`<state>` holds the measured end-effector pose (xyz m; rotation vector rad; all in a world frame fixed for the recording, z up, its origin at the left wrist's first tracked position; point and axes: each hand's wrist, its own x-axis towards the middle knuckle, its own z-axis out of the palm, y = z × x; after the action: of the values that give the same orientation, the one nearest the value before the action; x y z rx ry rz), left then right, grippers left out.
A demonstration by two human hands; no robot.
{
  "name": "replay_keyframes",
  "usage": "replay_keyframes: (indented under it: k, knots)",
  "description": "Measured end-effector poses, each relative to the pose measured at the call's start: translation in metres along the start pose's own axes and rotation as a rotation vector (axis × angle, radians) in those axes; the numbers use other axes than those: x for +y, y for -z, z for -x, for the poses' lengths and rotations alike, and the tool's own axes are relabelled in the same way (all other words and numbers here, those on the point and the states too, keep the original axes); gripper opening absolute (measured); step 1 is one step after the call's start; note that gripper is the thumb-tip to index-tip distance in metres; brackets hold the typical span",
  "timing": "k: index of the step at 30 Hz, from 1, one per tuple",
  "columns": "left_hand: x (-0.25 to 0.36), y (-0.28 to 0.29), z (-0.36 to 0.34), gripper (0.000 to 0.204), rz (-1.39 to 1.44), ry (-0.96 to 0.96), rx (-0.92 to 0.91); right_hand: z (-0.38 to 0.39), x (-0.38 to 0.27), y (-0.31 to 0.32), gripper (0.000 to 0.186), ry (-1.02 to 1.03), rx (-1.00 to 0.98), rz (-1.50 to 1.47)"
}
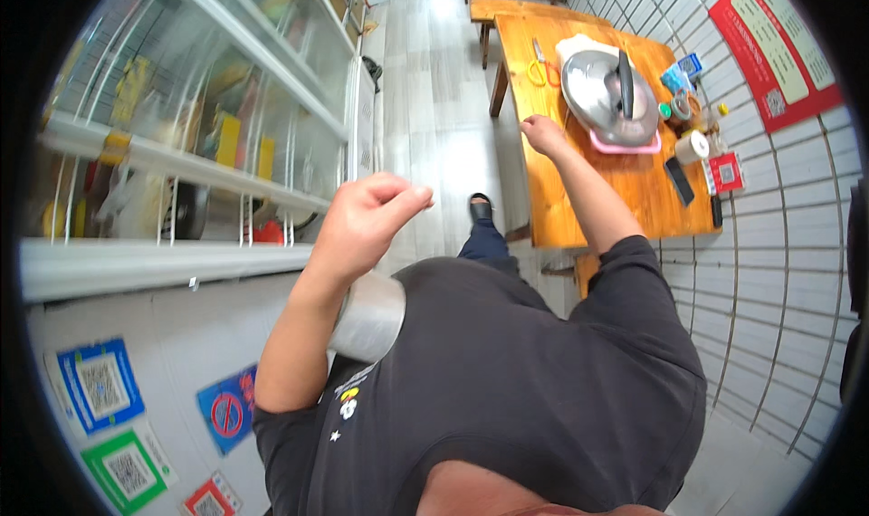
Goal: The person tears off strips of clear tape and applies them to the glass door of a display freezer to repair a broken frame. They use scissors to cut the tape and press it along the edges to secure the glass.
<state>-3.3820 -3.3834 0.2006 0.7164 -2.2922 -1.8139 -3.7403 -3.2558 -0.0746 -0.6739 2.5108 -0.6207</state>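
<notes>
My left hand [376,213] is raised over the floor beside the fridge, fingers curled and thumb pressed in; whatever it may hold is hidden. A metal cylindrical container [371,321] sits behind my left forearm, beside my body. My right hand [543,136] is over the left edge of the wooden table [588,199], fingers curled, contents hidden. Near it are yellow-handled scissors [536,72], a large steel lid with black handle [593,100] and a pink tray [615,149] beneath the lid.
A glass-fronted fridge [226,81] runs along the left. Jars [688,109], a paper roll [692,147] and a black phone [679,181] line the table's right side by a tiled wall [760,226]. A wooden bench [502,9] stands beyond; the floor [421,127] runs between.
</notes>
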Motion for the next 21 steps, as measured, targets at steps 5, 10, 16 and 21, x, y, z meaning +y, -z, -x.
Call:
replay_keyframes:
  k: [5, 10, 16, 21]
  knots:
    - [0.009, 0.017, -0.093, 0.027, -0.048, 0.029, 0.103, -0.153, -0.011, 0.025, 0.036, -0.147, 0.200, 0.099]
    - [0.042, 0.033, -0.170, 0.025, -0.094, 0.058, 0.124, -0.253, 0.015, 0.025, 0.042, -0.350, 0.265, 0.116]
    - [0.042, 0.051, -0.232, 0.027, -0.059, 0.173, 0.064, -0.284, 0.058, 0.001, 0.045, -0.302, 0.149, 0.384]
    - [0.040, 0.056, -0.253, 0.029, 0.056, 0.228, 0.007, -0.276, 0.053, 0.007, 0.046, -0.326, 0.106, 0.389]
